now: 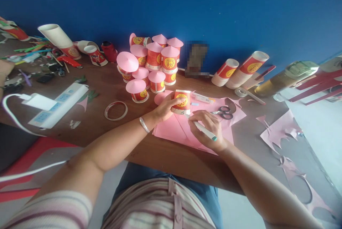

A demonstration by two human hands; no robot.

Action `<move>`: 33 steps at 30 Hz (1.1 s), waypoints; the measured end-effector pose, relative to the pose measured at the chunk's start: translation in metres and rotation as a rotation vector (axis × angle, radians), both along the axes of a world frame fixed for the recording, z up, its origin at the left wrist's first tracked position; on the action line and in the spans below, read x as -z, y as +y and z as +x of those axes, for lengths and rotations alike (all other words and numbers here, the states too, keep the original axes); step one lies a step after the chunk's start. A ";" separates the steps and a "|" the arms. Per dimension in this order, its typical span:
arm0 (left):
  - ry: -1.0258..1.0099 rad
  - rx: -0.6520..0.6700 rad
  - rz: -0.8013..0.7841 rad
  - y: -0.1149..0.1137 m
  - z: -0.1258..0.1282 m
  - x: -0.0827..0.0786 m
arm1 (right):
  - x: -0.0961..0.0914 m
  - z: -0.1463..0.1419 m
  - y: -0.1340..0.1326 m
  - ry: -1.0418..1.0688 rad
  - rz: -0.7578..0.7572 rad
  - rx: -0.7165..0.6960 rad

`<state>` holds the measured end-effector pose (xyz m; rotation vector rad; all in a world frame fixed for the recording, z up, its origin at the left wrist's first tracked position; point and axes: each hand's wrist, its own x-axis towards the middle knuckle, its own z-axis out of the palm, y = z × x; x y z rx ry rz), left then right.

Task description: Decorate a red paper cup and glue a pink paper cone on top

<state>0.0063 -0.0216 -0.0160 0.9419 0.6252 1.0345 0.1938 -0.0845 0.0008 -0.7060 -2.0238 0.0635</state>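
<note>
My left hand (166, 107) is wrapped around a red paper cup (184, 105) with a yellow round emblem, tilted above the pink paper. In my right hand (207, 127) is a white marker pen (205, 131) with a green end, its tip near the cup's lower rim. Whether the tip touches the cup I cannot tell. Under both hands lie pink paper sheets (171, 129). Black-handled scissors (226, 112) and a glue stick (203, 98) rest on the paper, just beyond my right hand.
Several red cups with pink cone tops (135, 86) stand behind my left hand. Stacked cups (252, 65) and a bottle (283, 79) are at the right. A power strip (60, 102) and a paper ring (115, 111) lie left; paper scraps (280, 131) lie right.
</note>
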 end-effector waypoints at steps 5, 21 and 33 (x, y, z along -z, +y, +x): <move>0.000 -0.003 0.011 0.000 0.000 -0.001 | -0.001 0.000 0.001 -0.003 0.009 -0.006; 0.001 -0.017 0.039 0.001 0.000 0.002 | 0.003 0.001 0.003 -0.027 0.007 0.018; 0.014 -0.027 0.058 0.002 0.000 0.005 | 0.005 0.001 0.003 -0.039 -0.005 0.007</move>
